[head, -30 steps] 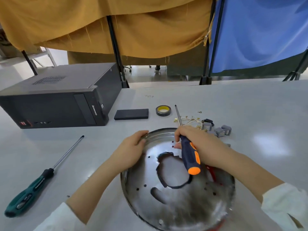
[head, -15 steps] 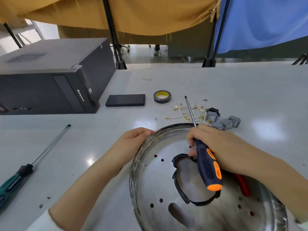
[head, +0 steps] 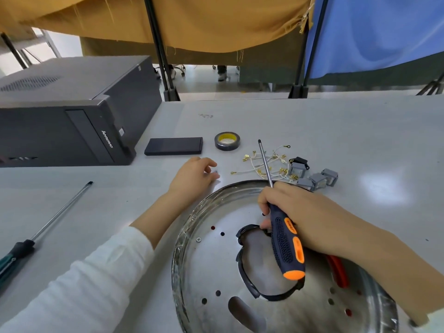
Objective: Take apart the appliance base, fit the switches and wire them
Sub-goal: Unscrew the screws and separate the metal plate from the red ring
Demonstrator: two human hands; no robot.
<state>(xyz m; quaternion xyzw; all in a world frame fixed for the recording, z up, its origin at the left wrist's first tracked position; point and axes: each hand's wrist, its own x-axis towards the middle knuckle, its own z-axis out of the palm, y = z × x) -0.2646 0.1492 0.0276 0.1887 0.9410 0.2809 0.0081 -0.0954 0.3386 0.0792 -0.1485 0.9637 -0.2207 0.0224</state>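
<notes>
The person wears a long-sleeved white top of soft, slightly textured knit fabric, its left sleeve (head: 79,280) pushed back well above the wrist so that the forearm is bare down to the left hand (head: 192,176). On the other side only a small patch of the same white cuff (head: 432,320) shows at the bottom corner (the rest lies outside the frame), with the forearm bare up to the right hand (head: 295,212). No rings, watch or gloves are visible on either hand.

A grey table (head: 336,131) carries a computer tower (head: 72,116), tape roll (head: 227,140), switches (head: 317,180), wires (head: 262,162), two screwdrivers and a metal base plate (head: 216,272).
</notes>
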